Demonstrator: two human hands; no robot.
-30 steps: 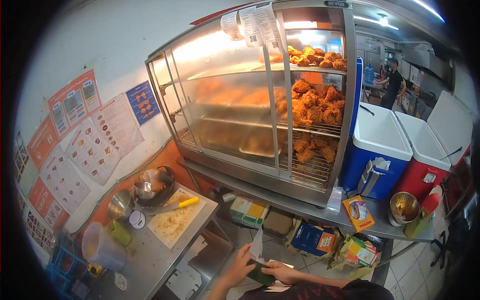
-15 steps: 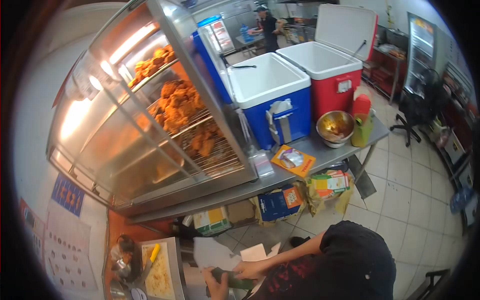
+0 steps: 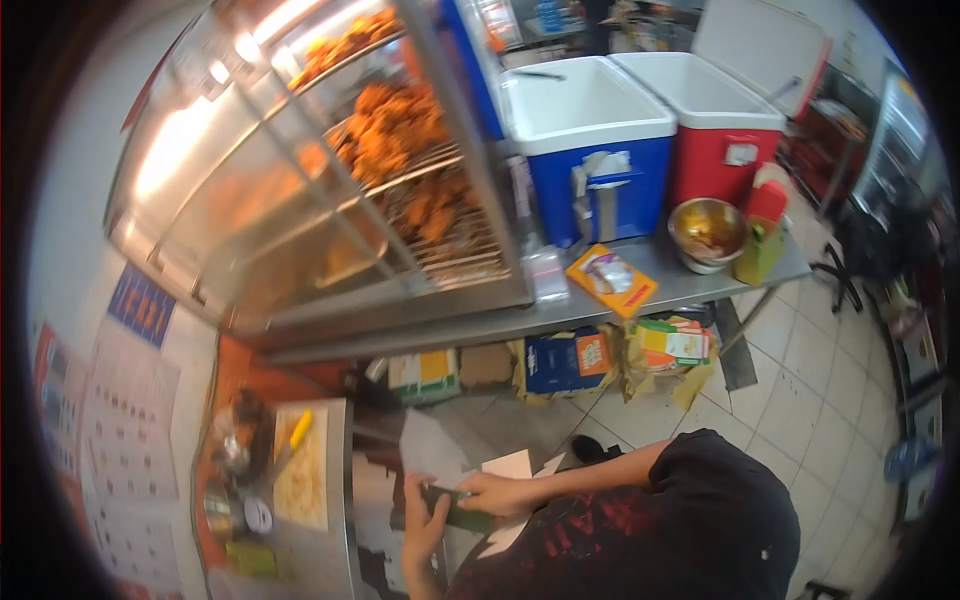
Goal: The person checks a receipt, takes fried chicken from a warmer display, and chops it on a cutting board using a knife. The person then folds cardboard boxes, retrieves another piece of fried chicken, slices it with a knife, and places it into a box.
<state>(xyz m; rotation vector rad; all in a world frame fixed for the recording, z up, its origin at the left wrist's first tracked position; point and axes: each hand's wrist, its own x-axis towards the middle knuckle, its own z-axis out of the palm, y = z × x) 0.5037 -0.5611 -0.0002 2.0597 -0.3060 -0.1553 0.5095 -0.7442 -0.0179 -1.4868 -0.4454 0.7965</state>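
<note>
My left hand (image 3: 424, 518) is closed around one end of a dark green, elongated object (image 3: 468, 517), whose kind I cannot make out. Fingers of my right hand (image 3: 490, 494) grip the same object from the other side. Just beyond my hands hangs a whitish sheet (image 3: 430, 447). White pieces of card or paper (image 3: 508, 466) lie beside my right wrist. To the left, a yellow-handled knife (image 3: 296, 436) rests on a crumb-covered white board (image 3: 302, 485).
A lit glass warmer holds fried chicken (image 3: 388, 135) on racks. On the metal table (image 3: 420, 318) are a blue cooler (image 3: 600, 190), a red cooler (image 3: 710, 165), a metal bowl (image 3: 708, 232) and an orange packet (image 3: 612, 282). Flattened boxes (image 3: 570, 362) sit below. A person (image 3: 597, 25) stands behind.
The view has shifted, so the warmer and coolers appear higher and further right. Both hands stay on the dark green object, and more of my left forearm shows.
</note>
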